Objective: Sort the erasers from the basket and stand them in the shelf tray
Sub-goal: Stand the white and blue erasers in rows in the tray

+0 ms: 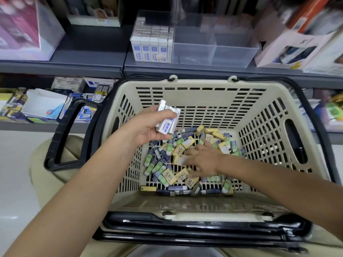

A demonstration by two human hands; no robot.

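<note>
In the basket at lower centre, the right hand lies spread (blurred) over loose erasers. The left hand grips a white eraser stack, nearer the shelf tray, straight up-frame.

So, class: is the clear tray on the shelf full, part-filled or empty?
Part-filled. White erasers stand upright in the left section of the clear tray; the rest looks empty.

Head view, looking steeply down, close over basket, facing shelf

One basket, one tray, two hands, many erasers.
</note>
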